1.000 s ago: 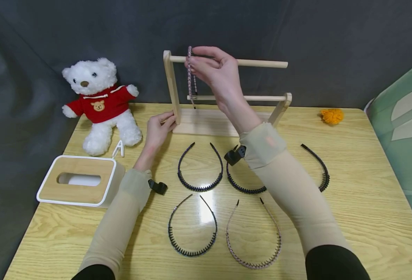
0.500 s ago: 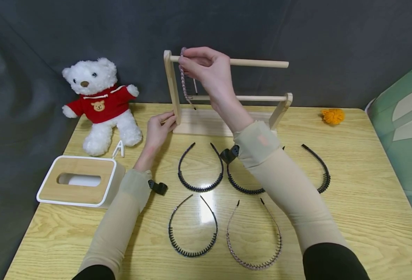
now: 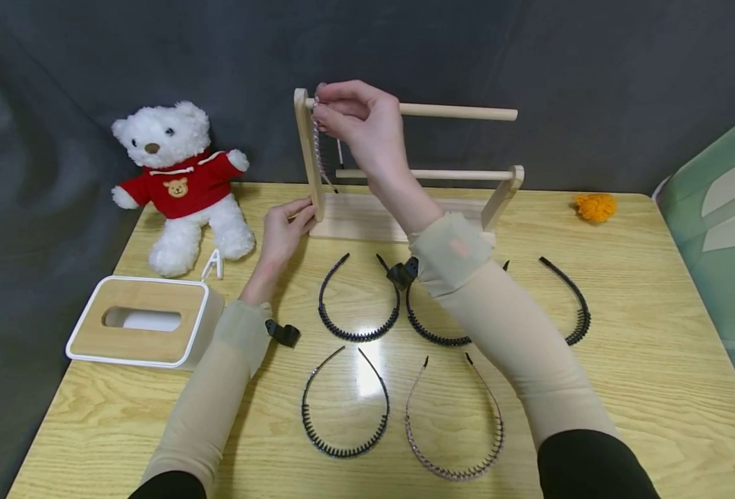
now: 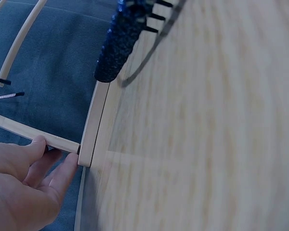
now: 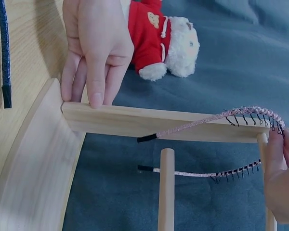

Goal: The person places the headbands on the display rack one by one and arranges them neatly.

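Dark grey cloth (image 3: 68, 55) hangs behind a wood-grain table (image 3: 654, 360). At the left stands a white tissue box (image 3: 124, 343) with a wooden lid, and just behind it a white teddy bear (image 3: 180, 184) in a red top, a white letter A (image 3: 218, 267) by its foot. Next comes the left hand (image 3: 285, 227), thumb and fingers pinching the foot of the left upright (image 3: 309, 156) of a wooden rack (image 3: 367, 222). A pink headband (image 5: 253, 110) is arched over the left end of the upper bar (image 3: 461, 111), beside that upright, its legs pointing down; the fingers hide whether it rests on the wood. The right hand (image 3: 367, 132) pinches its top between thumb and fingers. In front of the rack two dark headbands lie one behind the other, the nearer (image 3: 342, 453) and the farther (image 3: 359, 337). To their right are a third dark headband (image 3: 439, 339), partly covered by the right forearm (image 3: 517, 339), and, nearer the person, a second pink headband (image 3: 455, 475). Farther right come another dark headband (image 3: 580, 319), also partly covered, an orange pompom (image 3: 595, 207) near the back edge, and a green-and-white panel (image 3: 711, 291).
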`<state>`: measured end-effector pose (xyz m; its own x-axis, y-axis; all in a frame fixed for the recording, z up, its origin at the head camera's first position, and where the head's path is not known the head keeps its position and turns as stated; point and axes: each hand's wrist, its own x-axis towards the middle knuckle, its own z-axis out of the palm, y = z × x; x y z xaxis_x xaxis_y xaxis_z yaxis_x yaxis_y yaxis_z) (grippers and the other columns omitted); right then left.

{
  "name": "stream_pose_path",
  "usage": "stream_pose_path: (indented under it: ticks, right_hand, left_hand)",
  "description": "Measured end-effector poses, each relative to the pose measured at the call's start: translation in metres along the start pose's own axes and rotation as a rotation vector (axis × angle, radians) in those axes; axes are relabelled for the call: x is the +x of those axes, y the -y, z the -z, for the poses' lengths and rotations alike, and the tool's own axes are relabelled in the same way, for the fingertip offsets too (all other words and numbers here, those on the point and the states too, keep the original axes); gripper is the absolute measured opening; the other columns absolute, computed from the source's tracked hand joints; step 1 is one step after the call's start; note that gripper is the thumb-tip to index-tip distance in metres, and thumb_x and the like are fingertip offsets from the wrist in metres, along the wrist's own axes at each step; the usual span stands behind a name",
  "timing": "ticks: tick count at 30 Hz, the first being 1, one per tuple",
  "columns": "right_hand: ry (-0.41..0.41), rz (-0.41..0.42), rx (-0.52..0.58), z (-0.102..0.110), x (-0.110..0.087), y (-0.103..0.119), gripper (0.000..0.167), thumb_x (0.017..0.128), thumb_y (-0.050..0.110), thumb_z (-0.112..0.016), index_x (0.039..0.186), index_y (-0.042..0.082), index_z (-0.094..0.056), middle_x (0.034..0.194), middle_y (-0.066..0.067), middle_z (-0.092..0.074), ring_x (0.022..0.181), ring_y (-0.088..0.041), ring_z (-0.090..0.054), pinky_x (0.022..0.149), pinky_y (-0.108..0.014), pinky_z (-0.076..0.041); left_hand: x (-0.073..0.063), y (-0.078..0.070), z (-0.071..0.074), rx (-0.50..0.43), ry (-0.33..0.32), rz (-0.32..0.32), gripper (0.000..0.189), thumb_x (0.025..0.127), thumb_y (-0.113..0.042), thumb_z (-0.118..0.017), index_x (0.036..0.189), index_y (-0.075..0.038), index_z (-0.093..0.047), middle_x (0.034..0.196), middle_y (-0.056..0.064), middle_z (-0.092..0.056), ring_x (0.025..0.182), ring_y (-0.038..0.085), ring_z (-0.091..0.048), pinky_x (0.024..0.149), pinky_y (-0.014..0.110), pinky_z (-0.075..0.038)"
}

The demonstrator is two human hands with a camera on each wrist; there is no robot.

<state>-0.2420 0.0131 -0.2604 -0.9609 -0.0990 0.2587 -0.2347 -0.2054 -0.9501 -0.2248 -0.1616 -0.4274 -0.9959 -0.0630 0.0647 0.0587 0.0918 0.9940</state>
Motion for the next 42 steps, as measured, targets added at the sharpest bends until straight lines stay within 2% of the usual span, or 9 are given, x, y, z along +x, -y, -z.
stream_pose_path:
  ticks: [7, 15, 23, 30, 35, 42]
  right_hand:
    - [0.000, -0.002, -0.059, -0.003, -0.002, 0.000, 0.018, 0.098, -0.005, -0.075, 0.116, -0.008, -0.077, 0.109, -0.017, -0.078, 0.095, -0.022, -0.075, 0.089, -0.030, -0.067]
    - [-0.019, -0.018, -0.011, -0.007, -0.003, -0.004, 0.017, 0.099, -0.008, -0.073, 0.116, -0.009, -0.075, 0.116, -0.016, -0.078, 0.095, -0.020, -0.075, 0.089, -0.030, -0.067]
    - [-0.083, -0.028, 0.068, -0.009, -0.004, -0.006, 0.009, 0.099, -0.009, -0.072, 0.107, -0.007, -0.072, 0.102, -0.017, -0.076, 0.088, -0.018, -0.074, 0.088, -0.030, -0.067]
    - [-0.117, -0.020, 0.119, -0.010, -0.007, -0.010, 0.007, 0.100, -0.008, -0.071, 0.105, -0.004, -0.068, 0.098, -0.013, -0.074, 0.086, -0.016, -0.073, 0.088, -0.031, -0.068]
    - [-0.121, -0.020, 0.125, -0.010, -0.008, -0.012, 0.006, 0.101, -0.004, -0.071, 0.105, -0.002, -0.068, 0.096, -0.011, -0.073, 0.084, -0.014, -0.072, 0.087, -0.031, -0.068]
    - [-0.103, 0.011, 0.052, -0.005, -0.010, -0.014, 0.012, 0.106, 0.005, -0.069, 0.114, -0.003, -0.070, 0.100, -0.012, -0.075, 0.083, -0.015, -0.072, 0.086, -0.032, -0.068]
  left_hand:
    - [0.001, 0.000, 0.000, 0.006, -0.004, -0.004, 0.030, 0.107, 0.003, -0.062, 0.136, 0.011, -0.067, 0.138, 0.030, -0.065, 0.120, 0.045, -0.067, 0.098, 0.027, -0.062]
    - [0.001, 0.003, 0.002, 0.011, -0.001, 0.013, 0.031, 0.108, 0.000, -0.063, 0.138, 0.009, -0.066, 0.139, 0.030, -0.064, 0.122, 0.044, -0.067, 0.101, 0.028, -0.061]
    - [0.001, 0.002, 0.002, 0.028, 0.003, 0.002, 0.030, 0.108, 0.000, -0.063, 0.137, 0.008, -0.067, 0.138, 0.028, -0.066, 0.120, 0.043, -0.068, 0.099, 0.028, -0.062]
    - [-0.001, 0.001, 0.001, 0.039, 0.001, 0.000, 0.030, 0.108, 0.000, -0.063, 0.137, 0.007, -0.067, 0.138, 0.028, -0.066, 0.119, 0.042, -0.069, 0.098, 0.026, -0.062]
    - [-0.001, 0.001, 0.001, 0.026, 0.003, 0.005, 0.031, 0.108, 0.000, -0.063, 0.137, 0.008, -0.067, 0.140, 0.028, -0.065, 0.120, 0.043, -0.068, 0.098, 0.027, -0.062]
    - [-0.001, 0.001, 0.002, 0.021, 0.006, 0.006, 0.030, 0.108, 0.000, -0.063, 0.137, 0.009, -0.067, 0.140, 0.028, -0.064, 0.120, 0.044, -0.068, 0.099, 0.028, -0.062]
